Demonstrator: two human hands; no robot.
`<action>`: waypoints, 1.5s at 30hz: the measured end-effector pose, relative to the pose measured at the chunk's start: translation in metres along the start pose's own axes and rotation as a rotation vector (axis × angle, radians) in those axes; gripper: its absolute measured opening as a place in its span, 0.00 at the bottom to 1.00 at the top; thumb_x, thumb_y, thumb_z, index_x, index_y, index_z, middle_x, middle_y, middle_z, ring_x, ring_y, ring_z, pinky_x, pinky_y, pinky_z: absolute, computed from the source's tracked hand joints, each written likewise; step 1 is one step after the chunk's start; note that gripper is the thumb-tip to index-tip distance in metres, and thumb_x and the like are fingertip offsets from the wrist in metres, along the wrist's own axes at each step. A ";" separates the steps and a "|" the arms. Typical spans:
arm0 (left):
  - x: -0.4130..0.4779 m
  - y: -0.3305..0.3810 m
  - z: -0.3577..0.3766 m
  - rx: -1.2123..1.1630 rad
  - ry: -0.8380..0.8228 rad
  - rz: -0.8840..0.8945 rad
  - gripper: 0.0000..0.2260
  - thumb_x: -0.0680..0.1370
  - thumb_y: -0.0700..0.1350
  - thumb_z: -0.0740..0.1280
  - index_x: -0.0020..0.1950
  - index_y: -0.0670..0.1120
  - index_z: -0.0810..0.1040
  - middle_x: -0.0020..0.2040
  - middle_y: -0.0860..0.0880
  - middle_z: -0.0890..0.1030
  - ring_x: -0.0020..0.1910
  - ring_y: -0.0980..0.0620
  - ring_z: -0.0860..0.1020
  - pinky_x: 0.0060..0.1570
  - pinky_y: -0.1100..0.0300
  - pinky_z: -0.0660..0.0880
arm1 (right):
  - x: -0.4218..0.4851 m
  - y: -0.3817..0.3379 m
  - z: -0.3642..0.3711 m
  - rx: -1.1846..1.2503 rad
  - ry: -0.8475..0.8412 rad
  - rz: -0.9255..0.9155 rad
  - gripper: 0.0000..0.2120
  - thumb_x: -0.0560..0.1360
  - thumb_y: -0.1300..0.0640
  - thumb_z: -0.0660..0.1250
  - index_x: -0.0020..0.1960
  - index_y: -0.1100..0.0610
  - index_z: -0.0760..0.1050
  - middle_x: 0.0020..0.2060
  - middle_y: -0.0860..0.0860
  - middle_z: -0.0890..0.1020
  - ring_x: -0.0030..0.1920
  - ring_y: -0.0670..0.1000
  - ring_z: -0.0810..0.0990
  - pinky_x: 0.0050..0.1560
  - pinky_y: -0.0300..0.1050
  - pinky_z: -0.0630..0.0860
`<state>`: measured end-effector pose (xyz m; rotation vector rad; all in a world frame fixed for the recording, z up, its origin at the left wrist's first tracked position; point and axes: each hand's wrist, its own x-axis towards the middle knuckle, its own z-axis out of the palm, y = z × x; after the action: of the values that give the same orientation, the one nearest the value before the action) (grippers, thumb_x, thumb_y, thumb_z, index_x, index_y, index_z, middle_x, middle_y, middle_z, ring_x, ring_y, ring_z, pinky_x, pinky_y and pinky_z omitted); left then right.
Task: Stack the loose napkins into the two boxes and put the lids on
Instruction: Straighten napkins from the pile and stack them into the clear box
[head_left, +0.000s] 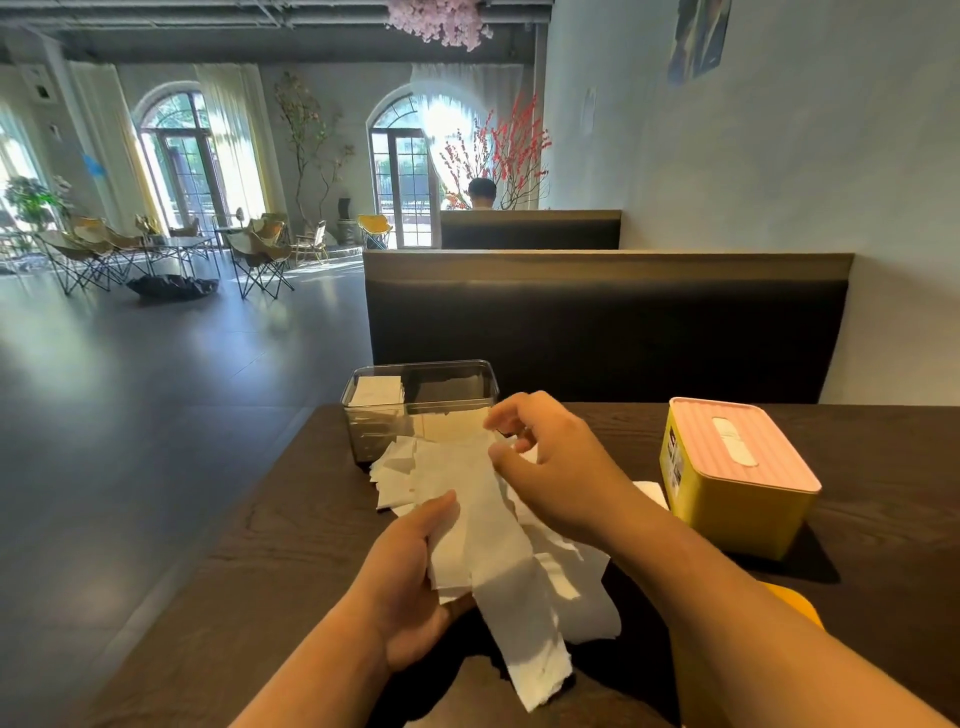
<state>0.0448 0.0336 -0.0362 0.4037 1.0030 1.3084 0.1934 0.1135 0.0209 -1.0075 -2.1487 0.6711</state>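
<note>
A heap of loose white napkins (498, 545) lies on the dark wooden table (270, 545) in front of me. My left hand (410, 577) grips the left side of a bundle of them, thumb on top. My right hand (550, 467) hovers over the far end of the heap, its fingertips pinching a napkin's edge. Behind the heap stands a clear lidless box (374, 415) with a few napkins inside at its left. A yellow box (737, 519) stands at the right with its pink slotted lid (737, 441) on.
A yellow thing (795, 603) shows partly behind my right forearm. A dark padded bench back (608, 322) rises beyond the table, with the wall to the right. The table's left edge drops to open floor. A person sits far off behind another bench.
</note>
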 end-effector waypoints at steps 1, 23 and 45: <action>-0.001 0.002 0.000 -0.015 0.019 0.005 0.17 0.87 0.50 0.60 0.71 0.45 0.78 0.61 0.39 0.85 0.58 0.37 0.85 0.60 0.40 0.79 | 0.001 -0.001 -0.005 -0.021 -0.047 0.017 0.05 0.82 0.47 0.67 0.56 0.40 0.73 0.55 0.40 0.77 0.55 0.45 0.79 0.55 0.41 0.80; 0.015 0.008 -0.021 -0.162 0.125 0.047 0.16 0.84 0.43 0.63 0.72 0.44 0.77 0.61 0.38 0.85 0.57 0.38 0.84 0.52 0.45 0.80 | -0.019 -0.016 -0.003 -0.694 -0.440 -0.322 0.30 0.71 0.37 0.78 0.67 0.41 0.69 0.65 0.45 0.70 0.59 0.46 0.68 0.56 0.39 0.71; 0.006 0.002 -0.007 0.098 0.079 0.288 0.16 0.86 0.43 0.60 0.73 0.56 0.74 0.60 0.41 0.85 0.52 0.39 0.87 0.41 0.46 0.83 | -0.017 -0.021 -0.042 0.016 -0.565 -0.064 0.12 0.76 0.60 0.73 0.50 0.44 0.77 0.46 0.39 0.81 0.49 0.40 0.82 0.50 0.33 0.81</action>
<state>0.0379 0.0379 -0.0406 0.5917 1.1077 1.5460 0.2232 0.0951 0.0564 -0.7974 -2.6352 1.0338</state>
